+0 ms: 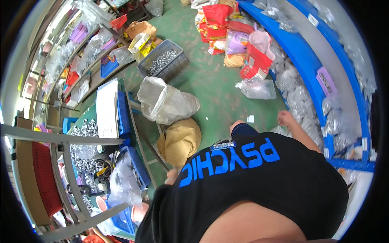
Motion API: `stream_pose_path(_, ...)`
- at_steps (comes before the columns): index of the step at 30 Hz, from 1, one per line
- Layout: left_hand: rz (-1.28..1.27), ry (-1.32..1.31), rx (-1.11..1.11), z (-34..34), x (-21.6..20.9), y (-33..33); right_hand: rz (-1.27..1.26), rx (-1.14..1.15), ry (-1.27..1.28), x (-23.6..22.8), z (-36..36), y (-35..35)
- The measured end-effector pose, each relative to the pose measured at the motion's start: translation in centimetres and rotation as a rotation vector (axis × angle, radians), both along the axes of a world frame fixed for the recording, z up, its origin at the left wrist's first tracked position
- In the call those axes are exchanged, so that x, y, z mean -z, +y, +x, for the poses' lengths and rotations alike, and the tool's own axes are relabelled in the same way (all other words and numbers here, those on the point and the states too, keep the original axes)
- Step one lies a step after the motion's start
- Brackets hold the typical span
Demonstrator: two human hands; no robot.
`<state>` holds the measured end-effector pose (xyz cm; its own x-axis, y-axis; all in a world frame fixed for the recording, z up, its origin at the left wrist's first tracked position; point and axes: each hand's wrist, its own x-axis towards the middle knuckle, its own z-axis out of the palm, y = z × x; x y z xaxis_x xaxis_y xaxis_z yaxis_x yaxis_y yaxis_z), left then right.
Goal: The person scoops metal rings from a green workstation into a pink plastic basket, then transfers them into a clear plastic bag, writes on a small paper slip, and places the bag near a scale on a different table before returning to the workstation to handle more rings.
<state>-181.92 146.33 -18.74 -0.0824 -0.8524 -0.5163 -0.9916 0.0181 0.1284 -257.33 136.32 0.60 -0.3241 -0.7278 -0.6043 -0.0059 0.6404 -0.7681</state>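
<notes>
My right hand (286, 118) hangs over the green floor beside the bags on the right. Its fingers look loosely curled, and I see nothing in them. My left hand (172, 176) shows only in part past my black shirt, close to the lower edge of a brown sack (179, 139) and the workbench's side. Its fingers are hidden. Just beyond the brown sack, a white woven sack (168, 101) leans with its mouth open.
A grey crate (181, 65) of small metal parts sits ahead. Red and purple bags (237, 42) are piled on the floor. Blue shelving (302, 52) curves along the right, clear plastic bags (300, 103) beneath. A bench with metal parts (87, 164) and a grey frame (60, 138) stand left.
</notes>
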Motion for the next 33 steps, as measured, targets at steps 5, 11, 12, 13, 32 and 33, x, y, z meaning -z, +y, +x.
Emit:
stream_pose_path(5, 0.314, 0.709, -1.65, -8.2, -6.4, -3.6, 0.619, -0.603, 0.021, -1.7, -6.2, -13.6)
stream_pose_path(11, 0.231, 0.803, -2.027, -13.9, -10.8, -10.8, -0.174, -0.612, 0.575, 1.1, -3.3, -52.0)
stream_pose_path(12, 0.241, 0.809, -2.022, -14.0, -7.2, -11.8, -0.103, -0.55, 0.239, -3.4, 3.3, -56.6)
stream_pose_path(13, 0.246, 0.776, -1.974, -16.0, -12.2, -19.2, -0.063, -0.605, 0.295, -3.7, 5.0, -60.5)
stream_pose_path(32, -0.136, 0.765, -1.505, -14.0, -24.6, -53.7, 0.374, -0.586, 0.092, 3.4, 7.2, -79.8)
stream_pose_path(33, -0.187, 0.785, -1.523, -13.0, -24.7, -55.1, 0.4, -0.62, 0.078, 4.0, 8.0, -80.8)
